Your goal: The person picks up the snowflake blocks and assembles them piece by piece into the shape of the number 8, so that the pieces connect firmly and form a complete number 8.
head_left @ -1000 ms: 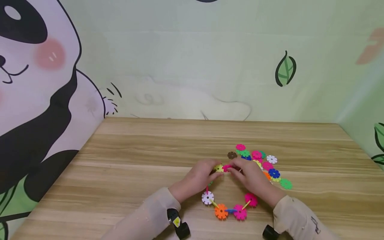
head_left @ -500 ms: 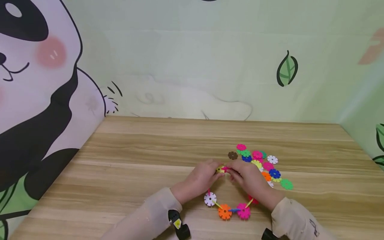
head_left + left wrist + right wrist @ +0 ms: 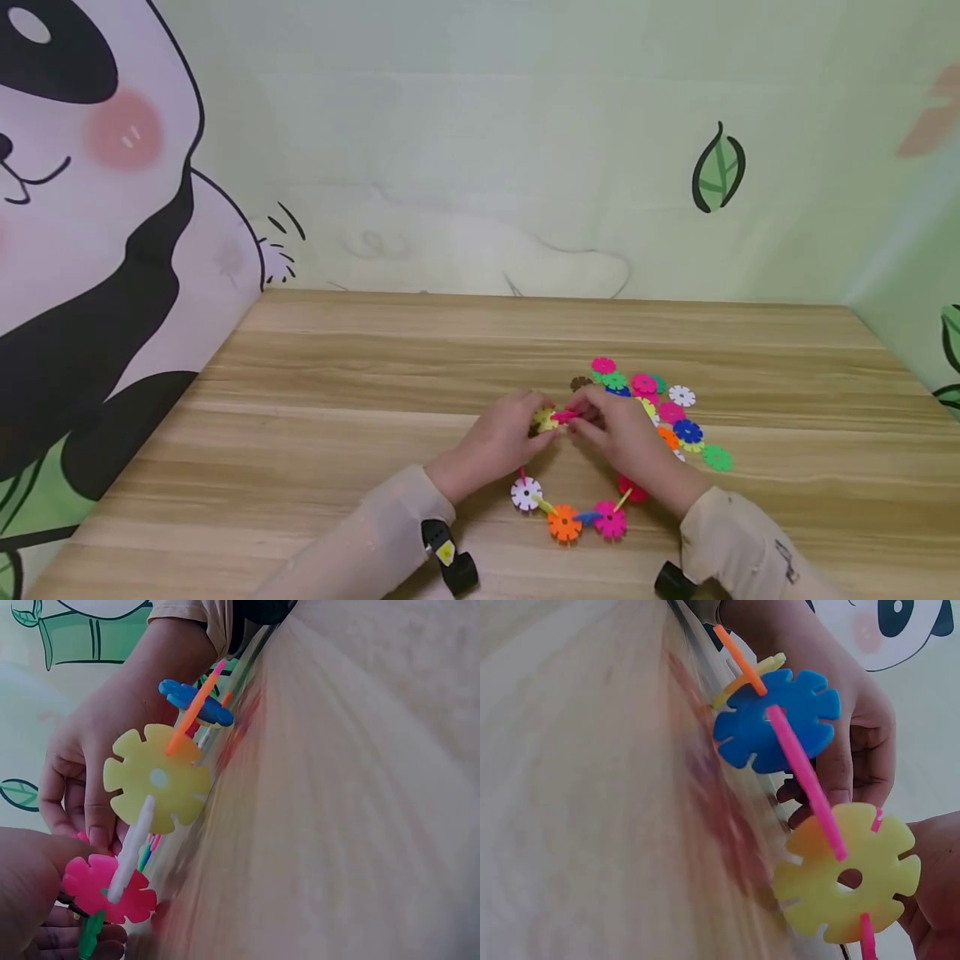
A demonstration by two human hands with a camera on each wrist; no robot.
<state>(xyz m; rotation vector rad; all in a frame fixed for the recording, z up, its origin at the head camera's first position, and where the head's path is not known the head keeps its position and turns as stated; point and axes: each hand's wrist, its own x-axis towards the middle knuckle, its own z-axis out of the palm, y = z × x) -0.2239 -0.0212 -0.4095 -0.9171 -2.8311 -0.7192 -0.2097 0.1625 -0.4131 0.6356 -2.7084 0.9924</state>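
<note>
Clearly light, stiff plastic: the snowflake-disc chain (image 3: pixel 570 508) curves on the surface just left of the loose disc pile (image 3: pixel 660 408). Left hand (image 3: pixel 498 442) pinches its yellow disc (image 3: pixel 545 418); right hand (image 3: pixel 626 442) pinches a pink disc (image 3: pixel 567 415). Best gripped by disc edges near slots.

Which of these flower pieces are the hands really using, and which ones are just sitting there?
In use:
- left hand, pinching the yellow piece
- right hand, holding the pink piece against it
- the chain of joined pieces that curves between the wrists

Just lying about:
- the loose pile of pieces behind the right hand
- the wooden table
</note>
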